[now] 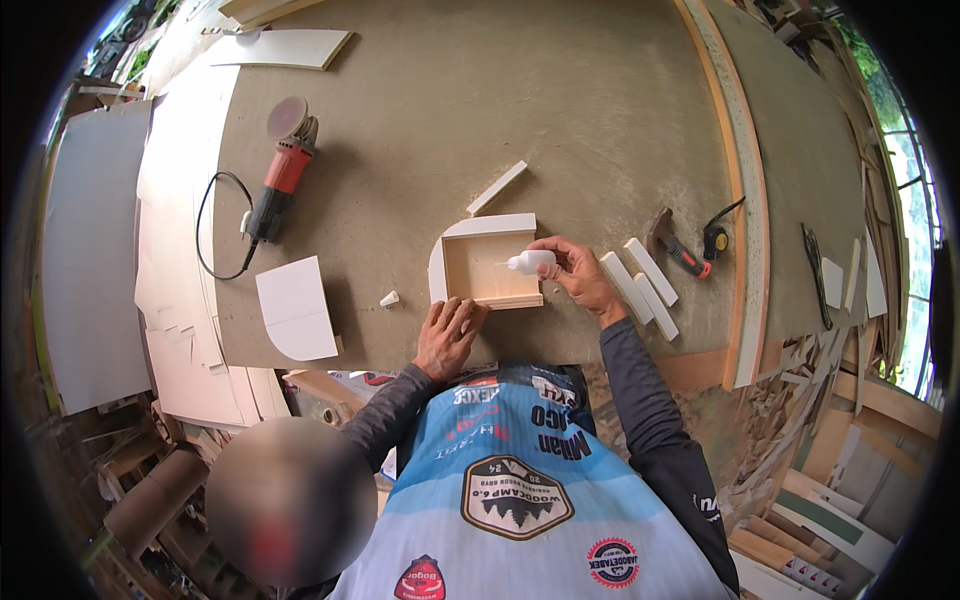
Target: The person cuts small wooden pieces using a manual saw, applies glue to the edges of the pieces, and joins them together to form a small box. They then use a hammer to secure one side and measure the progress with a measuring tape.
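My right hand (583, 280) grips a small white squeeze bottle (530, 262), tilted so its thin tip points left over a shallow wooden box (490, 226). The box has white edges, a pale bare-wood inside and one rounded corner at the far left. At its near left corner, my left hand (447, 336) holds the box with bent fingers. A small white cone-shaped cap (389, 299) lies on the table left of the box. Beyond the box rests a short white strip (497, 188), set at a slant.
On the left are a red and black angle grinder (284, 170) with a cord and a white round-cornered panel (298, 308). To the right lie several white strips (652, 272), a hammer (678, 245) and a tape measure (715, 241). A long wooden strip (735, 180) crosses the table (600, 110).
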A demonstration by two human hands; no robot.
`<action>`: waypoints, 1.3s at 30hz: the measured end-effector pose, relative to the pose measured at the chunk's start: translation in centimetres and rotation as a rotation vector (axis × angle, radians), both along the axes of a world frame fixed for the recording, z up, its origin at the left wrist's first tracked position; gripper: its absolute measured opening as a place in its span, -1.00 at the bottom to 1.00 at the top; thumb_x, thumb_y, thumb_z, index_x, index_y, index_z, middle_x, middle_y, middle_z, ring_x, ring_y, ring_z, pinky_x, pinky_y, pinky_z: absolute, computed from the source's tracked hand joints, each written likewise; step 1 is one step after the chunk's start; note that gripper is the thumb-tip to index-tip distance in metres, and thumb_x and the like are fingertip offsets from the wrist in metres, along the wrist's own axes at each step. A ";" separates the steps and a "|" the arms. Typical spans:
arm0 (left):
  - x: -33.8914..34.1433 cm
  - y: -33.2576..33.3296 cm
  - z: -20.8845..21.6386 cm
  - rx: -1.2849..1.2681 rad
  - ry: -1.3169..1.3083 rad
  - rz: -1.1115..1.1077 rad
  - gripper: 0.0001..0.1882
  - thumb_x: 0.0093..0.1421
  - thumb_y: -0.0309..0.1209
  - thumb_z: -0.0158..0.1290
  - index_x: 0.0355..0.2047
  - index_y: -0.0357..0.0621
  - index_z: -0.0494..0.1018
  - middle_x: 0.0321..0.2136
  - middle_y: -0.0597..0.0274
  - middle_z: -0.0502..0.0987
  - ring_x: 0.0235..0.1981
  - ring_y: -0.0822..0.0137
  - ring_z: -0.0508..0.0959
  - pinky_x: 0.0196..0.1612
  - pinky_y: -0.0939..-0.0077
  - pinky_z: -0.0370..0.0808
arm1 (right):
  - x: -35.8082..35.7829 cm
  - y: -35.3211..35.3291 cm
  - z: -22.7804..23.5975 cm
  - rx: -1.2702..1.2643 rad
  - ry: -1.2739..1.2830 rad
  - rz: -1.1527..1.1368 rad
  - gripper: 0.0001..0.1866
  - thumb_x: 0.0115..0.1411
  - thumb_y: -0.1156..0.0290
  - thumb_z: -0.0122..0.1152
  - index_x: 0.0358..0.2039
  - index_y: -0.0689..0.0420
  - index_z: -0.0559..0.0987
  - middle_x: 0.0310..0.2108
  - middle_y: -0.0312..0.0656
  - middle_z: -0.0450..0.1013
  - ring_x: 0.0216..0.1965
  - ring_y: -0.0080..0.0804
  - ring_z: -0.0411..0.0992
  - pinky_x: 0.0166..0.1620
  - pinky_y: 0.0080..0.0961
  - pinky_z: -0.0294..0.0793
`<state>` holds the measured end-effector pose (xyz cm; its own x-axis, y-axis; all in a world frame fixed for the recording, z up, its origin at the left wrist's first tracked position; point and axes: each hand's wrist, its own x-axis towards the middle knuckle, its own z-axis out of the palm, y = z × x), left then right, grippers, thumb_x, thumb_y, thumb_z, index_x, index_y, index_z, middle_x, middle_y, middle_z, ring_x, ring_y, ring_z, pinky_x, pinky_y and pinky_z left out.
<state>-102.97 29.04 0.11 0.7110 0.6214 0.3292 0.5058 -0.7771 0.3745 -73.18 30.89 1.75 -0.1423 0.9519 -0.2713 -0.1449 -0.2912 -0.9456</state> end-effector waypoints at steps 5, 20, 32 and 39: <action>0.5 0.4 0.8 -0.057 -0.030 0.038 -0.35 -0.11 -0.59 0.15 0.10 -0.06 0.54 -0.05 0.13 0.52 -0.01 0.08 0.52 0.04 0.13 0.46 | -0.1 0.3 -0.2 -0.021 0.050 -0.008 -0.66 0.31 0.36 0.39 0.03 0.22 0.59 -0.13 -0.30 0.59 -0.18 -0.64 0.50 -0.09 -0.61 0.54; 1.8 7.2 3.4 -0.444 0.029 -0.030 -0.83 0.05 -0.47 0.25 -0.30 -0.18 0.66 -0.37 0.07 0.56 -0.16 -0.02 0.55 -0.10 0.13 0.49 | -1.0 -11.5 1.9 -0.082 -0.007 -0.323 -0.62 0.28 0.34 0.43 0.02 0.26 0.58 -0.17 -0.22 0.60 -0.26 -0.60 0.51 -0.19 -0.63 0.55; 2.7 9.8 3.6 -0.560 0.163 -0.085 -0.82 -0.02 -0.42 0.31 -0.41 -0.24 0.63 -0.47 0.04 0.64 -0.40 0.08 0.66 -0.26 0.21 0.54 | -6.9 -8.5 1.7 0.074 -0.518 -0.156 -0.67 0.18 0.36 0.43 -0.09 0.24 0.63 -0.24 0.00 0.64 -0.28 -0.28 0.63 -0.17 -0.38 0.57; 2.7 10.4 3.3 -0.599 0.200 -0.073 -0.82 -0.05 -0.43 0.32 -0.43 -0.23 0.61 -0.52 0.06 0.64 -0.45 0.10 0.65 -0.29 0.24 0.53 | -8.9 -7.3 0.8 0.246 -0.665 -0.139 -0.65 0.14 0.30 0.43 -0.11 0.21 0.63 -0.23 0.06 0.62 -0.22 0.05 0.60 -0.13 -0.22 0.57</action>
<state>-100.31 39.46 3.41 0.7703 0.6043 -0.2036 0.5644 -0.4975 0.6587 -82.08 23.61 2.55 0.1054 0.9939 -0.0337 0.4636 -0.0790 -0.8825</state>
